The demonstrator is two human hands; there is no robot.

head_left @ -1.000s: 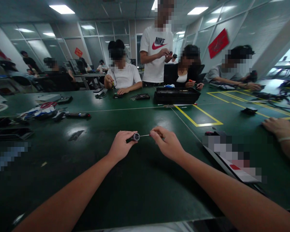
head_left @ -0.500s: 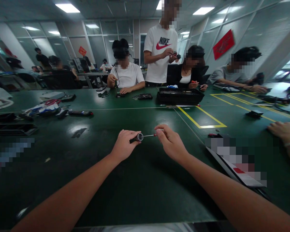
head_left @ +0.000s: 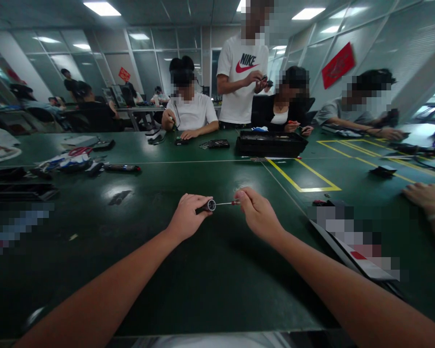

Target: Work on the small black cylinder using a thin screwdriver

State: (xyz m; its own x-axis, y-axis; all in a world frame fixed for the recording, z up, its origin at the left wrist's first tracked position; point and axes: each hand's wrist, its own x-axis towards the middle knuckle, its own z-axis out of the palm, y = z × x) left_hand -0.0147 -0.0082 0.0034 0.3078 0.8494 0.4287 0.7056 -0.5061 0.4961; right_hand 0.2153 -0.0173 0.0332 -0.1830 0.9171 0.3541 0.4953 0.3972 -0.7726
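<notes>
Your left hand (head_left: pixel 188 218) grips the tube (head_left: pixel 206 207); your right hand (head_left: pixel 259 215) pinches the tool (head_left: pixel 235 202). Hold its rod (head_left: pixel 224 204) straight between your fingers.

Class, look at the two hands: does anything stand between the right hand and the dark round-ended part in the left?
Nothing visible blocks the right hand from the dark part in the left hand; only the right hand's thin-shafted tool spans the gap.

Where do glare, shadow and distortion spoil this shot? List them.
Head view: ceiling lights blown out, pale glare on the green table, a soft shadow beside the right forearm, stretching toward the edges, faces pixelated, detail inside the dark cylinder unreadable.
</notes>
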